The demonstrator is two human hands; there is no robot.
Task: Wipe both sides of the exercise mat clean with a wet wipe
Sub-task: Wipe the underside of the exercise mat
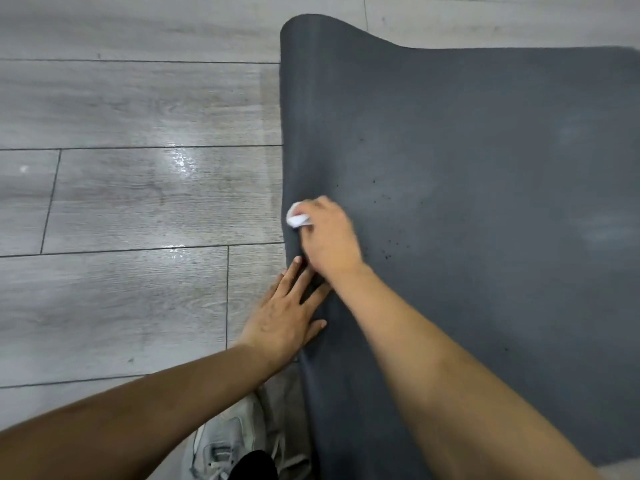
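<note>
A dark grey exercise mat (467, 168) lies spread over the right half of the floor, its left edge raised in a soft curl, with small dark specks near the middle. My right hand (329, 237) grips a crumpled white wet wipe (297, 216) and holds it against the mat close to the curled left edge. My left hand (284, 317) lies flat with straight, spread fingers on the same edge, just below the right hand, half on the mat and half over the floor.
Grey wood-look floor planks (138, 202) fill the left side, with a shiny wet patch beside the mat. A pale grey sneaker (228, 441) shows at the bottom, next to the mat's near edge.
</note>
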